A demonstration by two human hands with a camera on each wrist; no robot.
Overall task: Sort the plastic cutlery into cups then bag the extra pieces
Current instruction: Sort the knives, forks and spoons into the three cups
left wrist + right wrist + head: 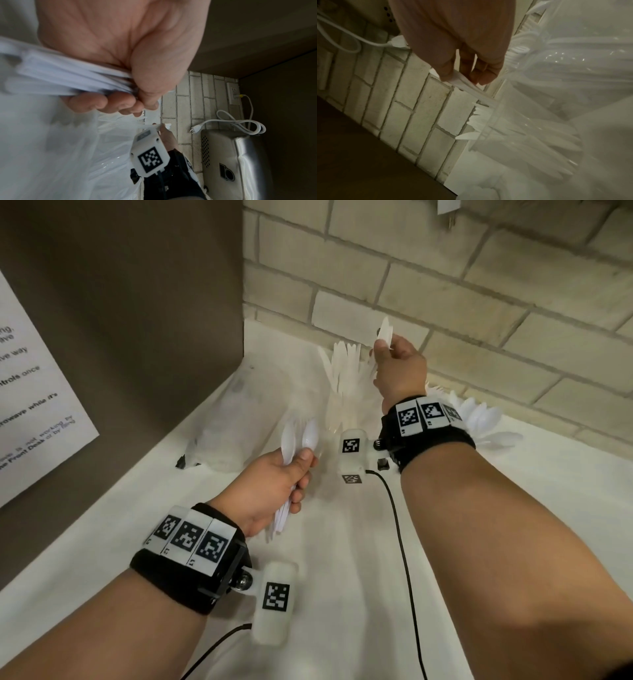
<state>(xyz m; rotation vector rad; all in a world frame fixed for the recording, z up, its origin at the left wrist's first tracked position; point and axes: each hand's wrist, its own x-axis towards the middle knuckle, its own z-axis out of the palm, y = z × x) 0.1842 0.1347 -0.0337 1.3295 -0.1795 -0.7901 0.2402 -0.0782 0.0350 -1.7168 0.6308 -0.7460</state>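
Note:
My left hand [297, 475] grips a bundle of white plastic spoons [303, 436] by the handles, bowls pointing up. In the left wrist view the handles [68, 81] fan out of the curled fingers [111, 104]. My right hand [382, 348] is raised near the brick wall and pinches a few white plastic knives [384, 332]. Below that hand a clear cup [342, 405] holds several knives, and the right wrist view shows those knives [477, 116] poking over the cup's rim. Behind my right wrist a second cup is packed with spoons [479, 419].
A clear plastic bag [233, 419] lies on the white counter [342, 594] against the brown side wall [137, 337]. Forks [520, 49] show in clear plastic at the right wrist view's upper right. A metal appliance [240, 162] with a white cord [240, 123] stands by the wall.

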